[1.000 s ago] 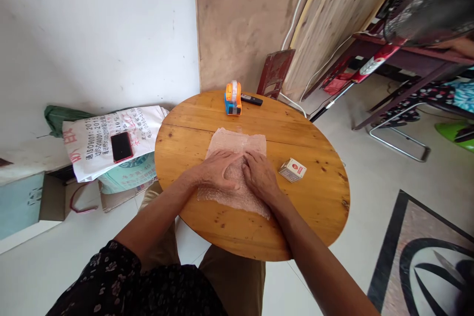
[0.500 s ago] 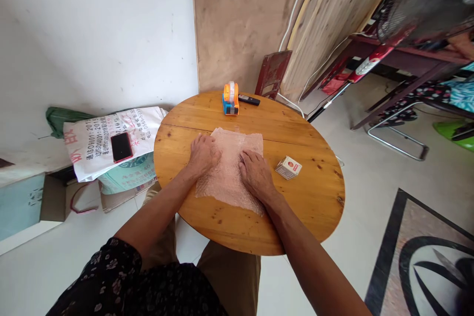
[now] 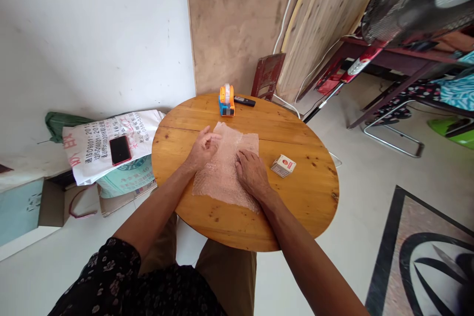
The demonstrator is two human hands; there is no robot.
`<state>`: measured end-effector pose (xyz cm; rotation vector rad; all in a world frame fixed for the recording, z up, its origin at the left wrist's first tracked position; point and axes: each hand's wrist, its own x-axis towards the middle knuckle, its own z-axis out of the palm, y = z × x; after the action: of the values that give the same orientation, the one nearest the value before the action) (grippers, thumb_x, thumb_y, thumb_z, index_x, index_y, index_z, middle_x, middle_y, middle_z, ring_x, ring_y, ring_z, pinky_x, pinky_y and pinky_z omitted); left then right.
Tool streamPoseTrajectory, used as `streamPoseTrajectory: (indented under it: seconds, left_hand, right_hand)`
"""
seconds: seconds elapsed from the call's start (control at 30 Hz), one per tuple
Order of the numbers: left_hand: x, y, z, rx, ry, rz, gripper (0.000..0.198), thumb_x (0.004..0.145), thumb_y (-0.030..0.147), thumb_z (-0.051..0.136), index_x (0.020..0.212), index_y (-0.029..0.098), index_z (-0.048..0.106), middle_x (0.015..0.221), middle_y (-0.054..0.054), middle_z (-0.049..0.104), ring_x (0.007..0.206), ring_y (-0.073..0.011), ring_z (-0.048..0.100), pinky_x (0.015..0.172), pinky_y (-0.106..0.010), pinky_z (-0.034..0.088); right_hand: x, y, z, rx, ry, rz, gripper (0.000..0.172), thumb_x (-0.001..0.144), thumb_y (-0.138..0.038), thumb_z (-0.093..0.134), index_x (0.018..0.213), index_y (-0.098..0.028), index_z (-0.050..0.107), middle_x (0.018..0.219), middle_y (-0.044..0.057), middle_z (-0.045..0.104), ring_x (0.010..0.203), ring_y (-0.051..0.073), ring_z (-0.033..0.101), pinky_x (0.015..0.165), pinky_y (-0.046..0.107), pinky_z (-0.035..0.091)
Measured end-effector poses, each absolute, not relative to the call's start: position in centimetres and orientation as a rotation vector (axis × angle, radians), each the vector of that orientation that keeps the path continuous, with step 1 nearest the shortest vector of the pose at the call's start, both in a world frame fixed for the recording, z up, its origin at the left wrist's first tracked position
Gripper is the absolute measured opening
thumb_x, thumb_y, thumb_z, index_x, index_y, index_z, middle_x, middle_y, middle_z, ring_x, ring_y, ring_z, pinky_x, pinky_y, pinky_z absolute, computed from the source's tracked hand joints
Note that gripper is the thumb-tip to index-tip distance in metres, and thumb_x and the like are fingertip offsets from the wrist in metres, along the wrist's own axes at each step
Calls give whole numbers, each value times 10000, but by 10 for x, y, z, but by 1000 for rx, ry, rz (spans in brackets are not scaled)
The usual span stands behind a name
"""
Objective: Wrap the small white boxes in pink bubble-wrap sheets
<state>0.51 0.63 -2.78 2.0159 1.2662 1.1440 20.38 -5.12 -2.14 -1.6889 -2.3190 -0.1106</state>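
A sheet of pinkish bubble wrap (image 3: 227, 173) lies flat on the round wooden table (image 3: 307, 202). At its left edge my left hand (image 3: 203, 149) is turned partly on its side, fingers apart, holding nothing. My right hand (image 3: 252, 172) rests palm down on the right part of the sheet, its fingers spread. To the right of that hand sits a small white box (image 3: 283, 165) with a red mark. An orange and blue tape dispenser (image 3: 226, 100) stands beyond the sheet, with a black object (image 3: 245, 101) beside it.
Left of the table, a phone (image 3: 120, 150) lies on a white printed sack (image 3: 94, 140). A wooden chair back (image 3: 268, 75) rises behind the table. A standing fan (image 3: 361, 64) is at the upper right, near a dark red desk and a seated person's patterned clothing.
My left hand has lifted and turned from lying flat on the sheet, its fingers now raised. My right hand stays on the sheet. The view has shifted slightly.
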Motion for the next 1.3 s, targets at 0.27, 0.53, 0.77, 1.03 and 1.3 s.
streamPoseTrajectory:
  seconds: [0.27,0.53,0.77,1.03,1.3]
  left_hand:
    - [4,1,-30,1920,1401,1129,362,809,132,459,1037,189,733,1009,-55,756,953,-195,689,920,-362,547]
    - [3,4,-31,2040,1672,988,346,767,148,550,1064,185,724,1046,-76,733,984,-234,648,930,-381,530]
    - [5,-7,-25,2292,1493,1289,283,729,126,574,963,170,725,1110,-100,677,1047,-260,593,972,-435,477]
    - [8,-18,-24,2559,1025,829,256,740,284,681,973,185,720,1100,-80,703,1066,-263,598,1000,-431,433]
    - [5,-20,-21,2613,1023,692,456,708,440,752,1078,179,701,1203,-101,648,1148,-285,550,1050,-435,376]
  right_hand:
    - [202,-54,-17,-1715,-2321,-89,368,951,-216,433,1264,-105,592,1378,164,580,1227,299,517,1012,413,389]
    - [203,-52,-19,-1727,-2294,-107,382,948,-235,450,1278,-98,583,1377,170,584,1255,298,504,1014,412,386]
    - [206,-51,-21,-1672,-2296,-119,369,949,-250,438,1256,-119,593,1355,170,601,1226,305,527,985,429,401]
    - [205,-50,-21,-1681,-2274,-88,375,956,-258,421,1259,-121,595,1366,169,593,1227,318,525,992,453,401]
    - [222,-53,-5,-1619,-2189,-68,331,910,-250,502,1193,-156,648,1395,170,571,1253,340,526,1020,508,402]
